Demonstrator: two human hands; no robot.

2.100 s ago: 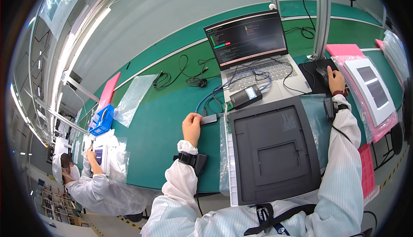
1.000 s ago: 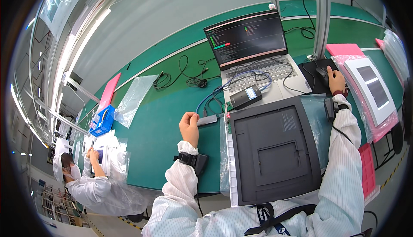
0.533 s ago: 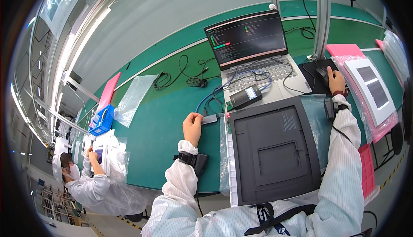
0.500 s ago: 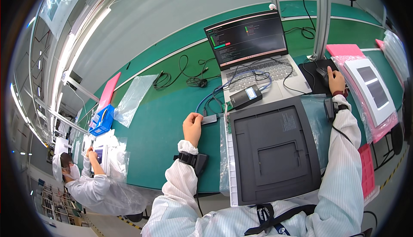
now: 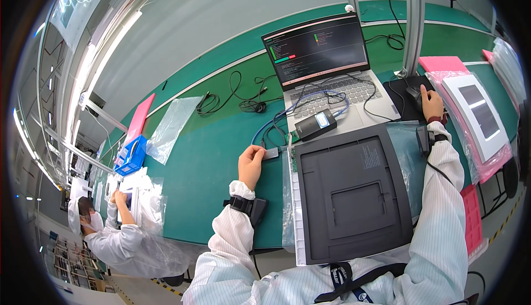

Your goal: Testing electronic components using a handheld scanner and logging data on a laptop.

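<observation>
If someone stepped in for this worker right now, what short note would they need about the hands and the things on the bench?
Left hand: fingers pinch a small grey connector at the left edge of the dark grey flat device.
Right hand: rests on the mouse on its black pad, beside the open laptop.
The device lies flat on clear plastic wrap in front of the person; a small black box with blue cable sits on the laptop.
Done: laptop screen is on, showing text lines.
Left: whether the connector is fully seated cannot be told; check it.

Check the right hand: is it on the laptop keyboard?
No. The right hand rests on the mouse on a black pad beside the laptop.
</observation>
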